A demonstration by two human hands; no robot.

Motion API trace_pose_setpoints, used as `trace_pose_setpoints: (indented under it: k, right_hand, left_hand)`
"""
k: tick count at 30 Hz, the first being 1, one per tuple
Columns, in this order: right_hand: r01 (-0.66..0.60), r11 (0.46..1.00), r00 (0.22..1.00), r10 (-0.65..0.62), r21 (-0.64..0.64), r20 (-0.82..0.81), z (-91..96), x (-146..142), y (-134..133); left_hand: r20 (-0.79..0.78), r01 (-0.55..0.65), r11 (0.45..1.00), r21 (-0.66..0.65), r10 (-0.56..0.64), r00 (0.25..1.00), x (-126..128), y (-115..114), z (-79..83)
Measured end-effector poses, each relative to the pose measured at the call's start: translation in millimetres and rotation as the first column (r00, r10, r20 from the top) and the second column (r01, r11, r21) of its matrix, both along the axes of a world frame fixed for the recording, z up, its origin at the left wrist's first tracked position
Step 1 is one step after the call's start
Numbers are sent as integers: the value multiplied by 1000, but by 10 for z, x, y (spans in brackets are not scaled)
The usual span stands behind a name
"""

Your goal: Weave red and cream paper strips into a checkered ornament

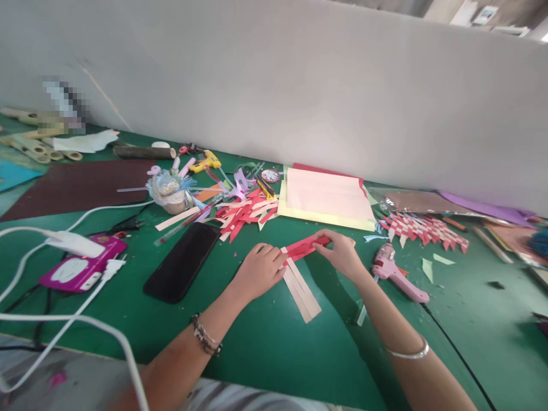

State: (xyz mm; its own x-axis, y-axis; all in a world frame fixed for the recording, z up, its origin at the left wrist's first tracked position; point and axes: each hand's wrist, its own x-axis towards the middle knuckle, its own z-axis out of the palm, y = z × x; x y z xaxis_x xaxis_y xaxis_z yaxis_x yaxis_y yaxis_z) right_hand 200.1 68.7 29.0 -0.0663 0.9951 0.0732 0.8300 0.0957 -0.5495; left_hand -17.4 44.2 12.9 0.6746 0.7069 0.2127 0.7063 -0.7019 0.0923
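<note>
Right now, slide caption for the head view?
Left hand pins cream strips, right hand pinches red strips across them, by glue gun.

phone (182, 262) by left hand (257, 274), glue gun (398, 273) by right hand (340, 251), scraps (246, 212) behind, bare mat (274, 348) in front

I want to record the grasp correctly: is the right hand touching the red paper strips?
Touching. The head view shows the right hand pinching the end of the red paper strips, with no gap between them.

Bare forearms for us here: behind our left hand (258, 273) a dark beaded bracelet (206, 337) rings the wrist, behind our right hand (341, 252) a slim silver bangle (410, 353).
</note>
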Motion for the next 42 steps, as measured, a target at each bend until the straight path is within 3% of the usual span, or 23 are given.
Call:
trace_pose_setpoints:
  k: [13, 28, 42]
  right_hand:
    - [-12, 994, 995, 1, 110, 95, -240, 93, 59]
    - [-192, 961, 952, 134, 198, 274, -339, 157, 129]
    - [-204, 959, 940, 135, 198, 314, -369, 180, 150]
  left_hand:
    - [-132, -11, 1000, 16, 13, 991, 16, -23, 4]
    - [-121, -26, 999, 22, 28, 992, 16, -23, -29]
    - [-95, -35, 999, 3, 35, 995, 29, -19, -41]
